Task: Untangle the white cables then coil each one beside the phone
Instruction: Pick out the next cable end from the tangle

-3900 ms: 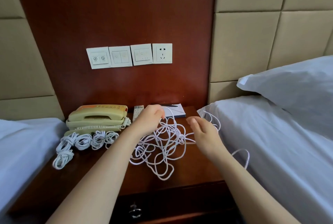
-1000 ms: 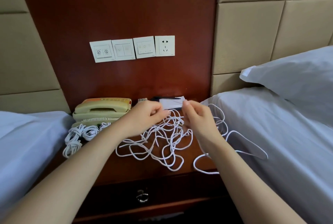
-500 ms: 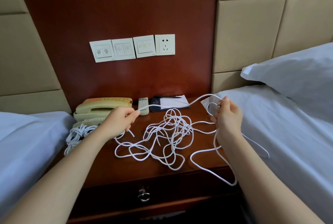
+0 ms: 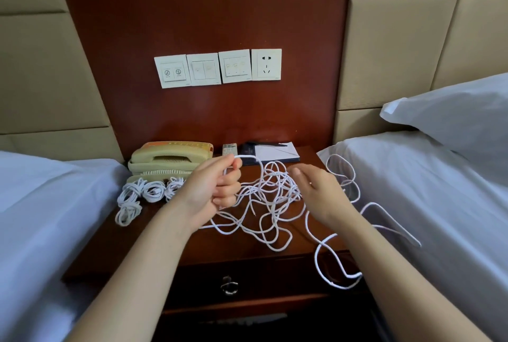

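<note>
Reads as a twin hotel bedroom: left white-sheeted bed (image 4: 41,204) and right white-sheeted bed (image 4: 428,204) with a plump white pillow (image 4: 453,121), set either side of a dark red-brown wooden bedside worktop (image 4: 192,248) with one drawer. Behind, padded beige wall panels (image 4: 398,53) and a row of white switch plates ending in a socket (image 4: 217,68). On top, a beige corded desk phone (image 4: 170,160) and a white notepad in a dark folder with a pen (image 4: 275,152).

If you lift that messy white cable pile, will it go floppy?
Probably floppy: the white cable tangle lies in loose curves, one loop drooping off the nightstand. Likely light; the left hand pinches a strand up.
</note>
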